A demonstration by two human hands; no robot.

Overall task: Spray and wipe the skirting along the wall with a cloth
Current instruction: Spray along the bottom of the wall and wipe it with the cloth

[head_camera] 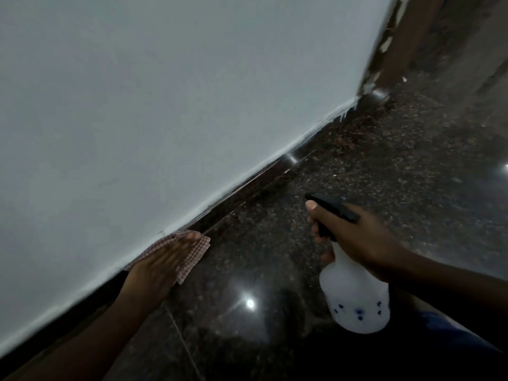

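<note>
A dark skirting (pixel 264 174) runs diagonally along the foot of the pale wall (pixel 165 92), from lower left to upper right. My left hand (pixel 159 262) lies flat on a red-and-white checked cloth (pixel 192 257) and presses it against the skirting at lower left. My right hand (pixel 354 237) grips the neck of a white spray bottle (pixel 354 298) with a black trigger head (pixel 332 206). The nozzle points toward the skirting, a little to the right of the cloth. The bottle hangs above the floor.
The floor (pixel 384 160) is dark speckled polished stone with bright light reflections. A brown door frame or post (pixel 398 45) stands at the wall's far end, upper right, with white paint drips on the skirting there.
</note>
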